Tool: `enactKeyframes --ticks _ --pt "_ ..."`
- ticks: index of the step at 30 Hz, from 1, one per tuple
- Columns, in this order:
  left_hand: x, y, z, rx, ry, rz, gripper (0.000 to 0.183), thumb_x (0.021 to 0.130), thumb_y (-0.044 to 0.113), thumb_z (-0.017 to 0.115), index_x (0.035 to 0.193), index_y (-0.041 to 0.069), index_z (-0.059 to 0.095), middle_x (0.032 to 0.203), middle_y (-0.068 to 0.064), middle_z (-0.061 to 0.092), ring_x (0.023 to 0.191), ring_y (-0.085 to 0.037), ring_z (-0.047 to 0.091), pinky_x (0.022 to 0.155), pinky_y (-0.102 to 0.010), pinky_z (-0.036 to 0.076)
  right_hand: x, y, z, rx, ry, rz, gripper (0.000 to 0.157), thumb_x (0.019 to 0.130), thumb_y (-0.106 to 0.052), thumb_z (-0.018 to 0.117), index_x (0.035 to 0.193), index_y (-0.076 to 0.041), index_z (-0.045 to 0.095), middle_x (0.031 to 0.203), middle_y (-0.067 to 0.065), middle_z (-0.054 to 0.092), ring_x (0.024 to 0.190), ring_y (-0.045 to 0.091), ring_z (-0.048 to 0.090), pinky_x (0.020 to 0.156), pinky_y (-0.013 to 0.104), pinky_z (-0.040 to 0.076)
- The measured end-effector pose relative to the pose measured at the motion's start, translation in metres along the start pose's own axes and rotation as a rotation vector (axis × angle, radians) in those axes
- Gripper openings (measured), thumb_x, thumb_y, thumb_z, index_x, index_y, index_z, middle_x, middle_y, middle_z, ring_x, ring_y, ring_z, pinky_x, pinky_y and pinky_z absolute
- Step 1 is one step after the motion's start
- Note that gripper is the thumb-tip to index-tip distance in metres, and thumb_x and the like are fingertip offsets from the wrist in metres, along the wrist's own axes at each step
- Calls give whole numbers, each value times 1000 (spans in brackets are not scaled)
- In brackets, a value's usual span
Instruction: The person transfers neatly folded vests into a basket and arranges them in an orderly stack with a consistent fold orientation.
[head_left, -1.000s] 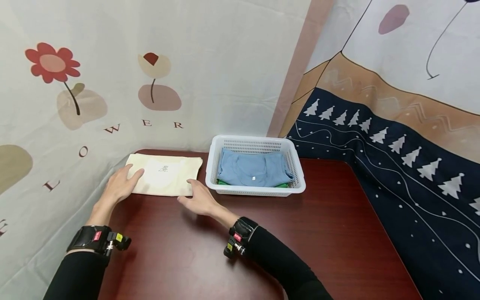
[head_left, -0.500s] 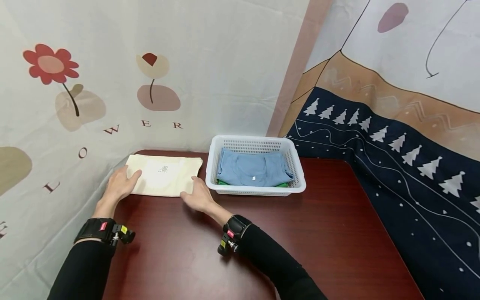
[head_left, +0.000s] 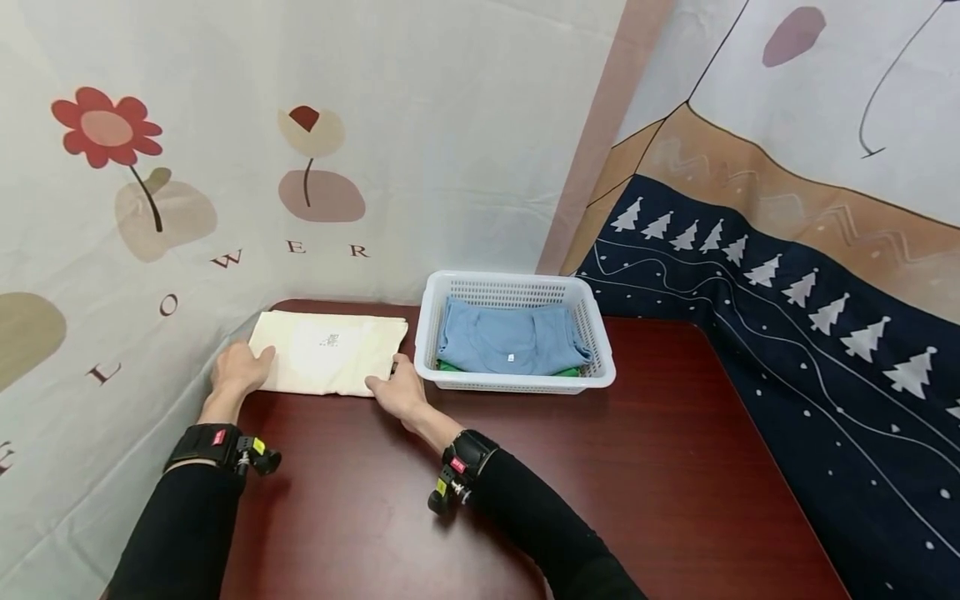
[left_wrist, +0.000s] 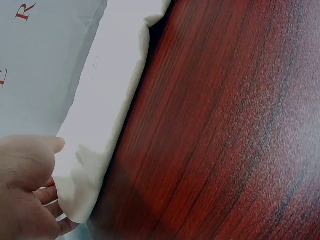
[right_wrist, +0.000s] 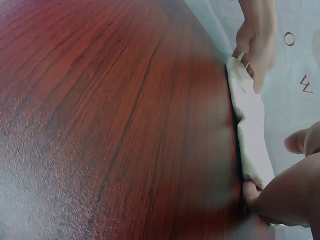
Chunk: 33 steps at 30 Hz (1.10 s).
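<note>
A folded cream garment [head_left: 322,358] with a small dark print lies near the table's back left. My left hand [head_left: 240,371] grips its left end. The left wrist view shows that thumb over the cloth and the fingers curled under the end. At the right front corner, my right hand [head_left: 401,392] holds the garment between thumb and fingers. Seen from the right wrist, one digit of the right hand [right_wrist: 295,195] tucks against the garment's front edge. Some of its fingers are hidden behind the cloth.
Close to the right hand stands a white plastic basket [head_left: 517,382]. Inside it a folded blue shirt [head_left: 487,337] lies over green fabric [head_left: 567,372]. Printed curtains [head_left: 450,167] hang behind the dark red wooden table [head_left: 600,475] and along both its sides.
The right hand has moved from over the garment's front right edge to its corner and closed there. The left hand has slipped round the left end. The garment has hardly moved.
</note>
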<state>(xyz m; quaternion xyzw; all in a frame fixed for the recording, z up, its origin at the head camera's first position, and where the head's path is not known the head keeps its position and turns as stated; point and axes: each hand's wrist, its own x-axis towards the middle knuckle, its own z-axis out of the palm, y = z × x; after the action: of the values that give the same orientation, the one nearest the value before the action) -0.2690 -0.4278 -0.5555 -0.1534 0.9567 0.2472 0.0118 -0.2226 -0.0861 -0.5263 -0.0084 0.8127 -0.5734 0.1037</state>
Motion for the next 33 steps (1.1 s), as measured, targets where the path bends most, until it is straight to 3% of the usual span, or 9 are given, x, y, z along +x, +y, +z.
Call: enactKeyframes --ticks 5,8,13,18,21,24,26,30,33 --pt "14 -22 4 28 0 -5 76 112 49 49 127 -24 62 130 -49 62 112 -65 63 88 -67 54 -5 -7 2 76 54 88 63 104 -26 78 156 1 55 139 18 72 122 29 72 108 44 61" --pt "3 -13 -5 8 -26 -49 78 113 51 48 131 -24 60 135 -49 61 115 -64 62 91 -68 54 -3 -6 3 128 63 130 64 106 -28 77 156 4 55 131 16 75 114 25 73 105 40 61" --pt "-16 6 -17 -9 -80 -117 90 113 61 44 147 -22 51 147 -48 54 128 -66 57 100 -71 53 -2 -2 5 239 22 154 50 109 -25 75 145 8 62 103 12 80 77 15 69 80 28 60" --pt "-32 25 -27 3 -113 -145 83 114 59 45 133 -20 61 140 -46 59 123 -63 60 99 -69 54 0 -2 7 304 -13 158 31 109 -16 73 130 7 70 101 15 83 70 16 71 74 30 67" --pt "-33 26 -29 11 -123 -131 74 115 55 44 119 -16 65 134 -45 61 121 -62 60 98 -68 55 1 -2 7 335 -24 165 25 109 -12 73 125 7 72 102 16 82 70 14 72 75 32 69" --pt "-20 11 -23 2 -125 -98 70 116 53 44 108 -12 66 129 -44 63 119 -62 60 97 -67 55 1 -2 8 355 -23 177 20 109 -11 73 120 5 72 100 12 78 69 14 73 75 32 70" --pt "-8 -3 -14 -8 -125 -75 70 118 52 41 111 -13 66 129 -44 62 121 -63 58 99 -68 54 0 -1 8 368 -22 183 18 109 -10 73 118 5 71 98 9 75 67 14 73 75 33 70" --pt "13 -31 2 -21 -135 -51 78 119 49 35 138 -24 56 144 -50 53 133 -71 49 111 -74 49 -1 2 8 380 -23 184 16 108 -8 73 117 4 68 96 6 71 63 12 72 74 33 70" --pt "20 -41 7 -19 -130 -42 82 118 49 33 148 -26 49 150 -51 49 137 -72 45 116 -76 45 -2 3 7 371 -20 181 17 107 -7 73 118 4 67 97 5 70 61 11 71 70 30 69"
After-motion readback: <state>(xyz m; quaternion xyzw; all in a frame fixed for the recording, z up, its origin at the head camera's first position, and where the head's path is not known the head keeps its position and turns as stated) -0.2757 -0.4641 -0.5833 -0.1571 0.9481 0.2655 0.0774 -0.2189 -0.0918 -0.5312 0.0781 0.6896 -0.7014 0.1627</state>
